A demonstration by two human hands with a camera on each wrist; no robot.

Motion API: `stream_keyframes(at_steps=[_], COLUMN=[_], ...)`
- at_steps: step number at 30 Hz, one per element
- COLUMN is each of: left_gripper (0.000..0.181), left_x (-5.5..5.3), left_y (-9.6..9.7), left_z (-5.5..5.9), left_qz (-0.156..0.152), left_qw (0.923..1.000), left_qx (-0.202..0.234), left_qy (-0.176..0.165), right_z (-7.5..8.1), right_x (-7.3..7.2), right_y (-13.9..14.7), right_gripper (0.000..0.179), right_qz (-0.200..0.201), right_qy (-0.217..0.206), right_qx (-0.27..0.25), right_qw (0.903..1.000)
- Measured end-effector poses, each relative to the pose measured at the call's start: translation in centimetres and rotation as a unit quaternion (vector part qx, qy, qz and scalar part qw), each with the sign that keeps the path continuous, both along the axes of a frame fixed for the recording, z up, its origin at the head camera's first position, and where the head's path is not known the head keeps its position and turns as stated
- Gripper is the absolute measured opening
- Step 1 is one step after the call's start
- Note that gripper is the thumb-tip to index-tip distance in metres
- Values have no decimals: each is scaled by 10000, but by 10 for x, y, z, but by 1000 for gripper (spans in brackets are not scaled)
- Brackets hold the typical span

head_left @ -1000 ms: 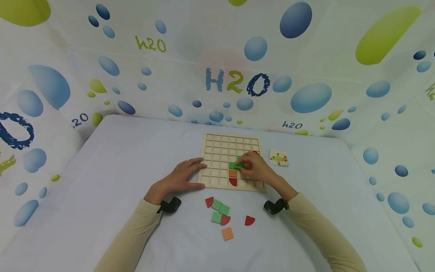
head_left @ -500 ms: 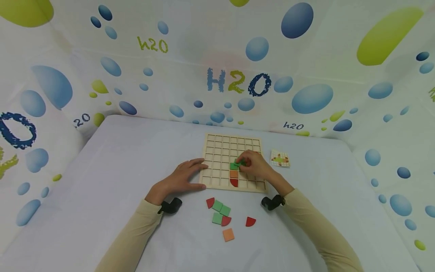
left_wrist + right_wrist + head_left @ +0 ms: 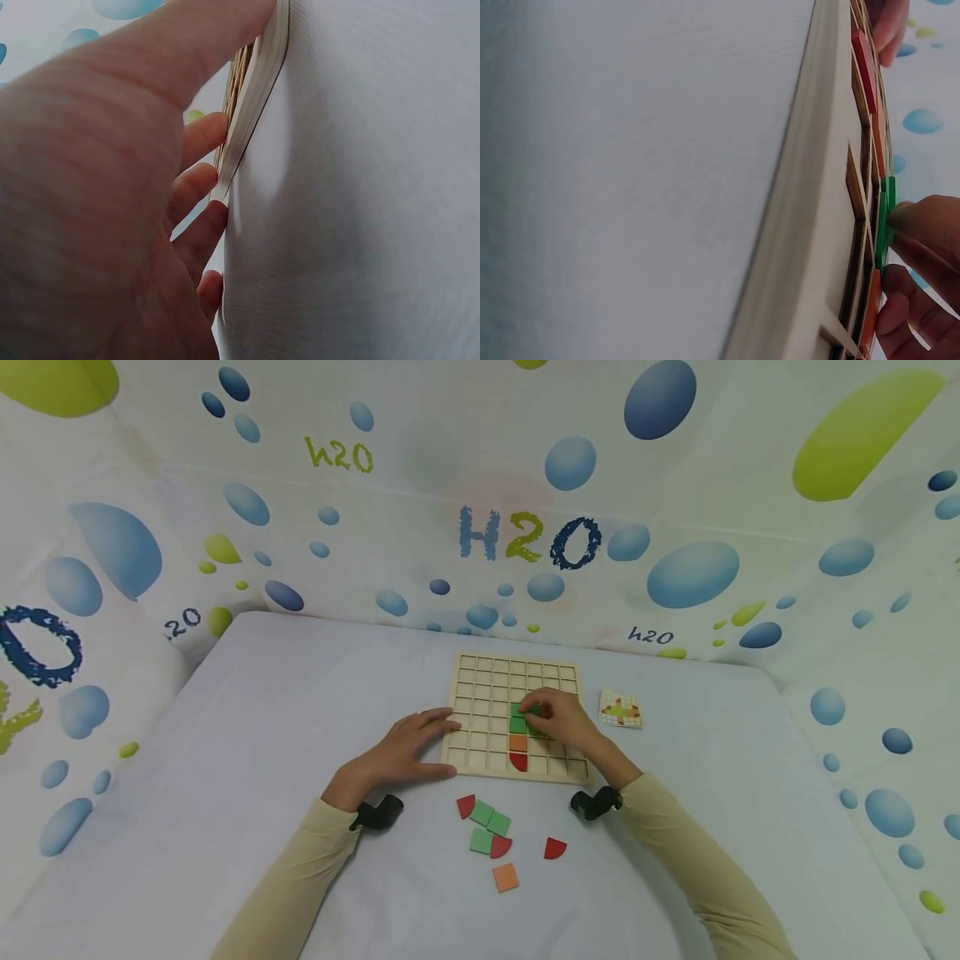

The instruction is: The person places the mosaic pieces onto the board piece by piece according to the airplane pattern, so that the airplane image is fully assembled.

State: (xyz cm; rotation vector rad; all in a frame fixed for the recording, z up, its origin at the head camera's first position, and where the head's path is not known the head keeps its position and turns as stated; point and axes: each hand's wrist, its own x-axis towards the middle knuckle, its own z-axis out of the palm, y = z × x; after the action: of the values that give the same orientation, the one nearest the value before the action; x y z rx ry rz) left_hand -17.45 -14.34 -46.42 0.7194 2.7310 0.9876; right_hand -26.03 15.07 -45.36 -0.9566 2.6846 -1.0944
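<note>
A wooden grid board (image 3: 476, 692) lies on the table. My left hand (image 3: 405, 749) rests at its left side, fingers spread over the left edge and thumb by the near corner; the left wrist view shows fingertips against the board edge (image 3: 262, 82). My right hand (image 3: 564, 720) is over the board's right half, thumb and index finger pinching a green square tile (image 3: 890, 187) low over the cells. Beside it are another green tile (image 3: 517, 725), an orange square tile (image 3: 518, 743) and a red quarter-circle tile (image 3: 518, 762) in a column. The hand hides part of the board.
Loose tiles lie in front of the board: green squares (image 3: 482, 841), red quarter circles (image 3: 555, 848) and an orange square (image 3: 506, 877). A pattern card (image 3: 620, 709) lies to the board's right. A printed backdrop (image 3: 420, 527) rises behind the table.
My right hand has moved slightly toward the far side of the board with the green tile, which was tilted between the fingers and now lies lower. The left hand stays put.
</note>
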Motion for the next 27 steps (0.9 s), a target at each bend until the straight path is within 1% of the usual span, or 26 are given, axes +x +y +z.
stream_keyframes(at_steps=[9, 15, 22, 25, 27], left_gripper=[65, 65, 65, 65, 65], left_x=[0, 0, 0, 0, -1], left_y=[1, 1, 1, 1, 2], left_z=[2, 0, 2, 2, 1], left_qz=[-13, -26, 5, 15, 19], left_qw=[10000, 10000, 10000, 10000, 9999], left_qx=[-40, -20, -52, -62, -82], left_qy=[31, 14, -36, -59, -70], right_z=[1, 3, 7, 8, 8], right_x=[3, 4, 6, 6, 7], right_y=[-3, -7, -10, -11, -11], right_gripper=[17, 16, 17, 18, 18], right_qz=[-81, -296, -290, -301, -300], right_qy=[135, 75, 331, 358, 303], right_qx=[178, 357, 733, 833, 820], right_qw=[9997, 9989, 9963, 9954, 9957])
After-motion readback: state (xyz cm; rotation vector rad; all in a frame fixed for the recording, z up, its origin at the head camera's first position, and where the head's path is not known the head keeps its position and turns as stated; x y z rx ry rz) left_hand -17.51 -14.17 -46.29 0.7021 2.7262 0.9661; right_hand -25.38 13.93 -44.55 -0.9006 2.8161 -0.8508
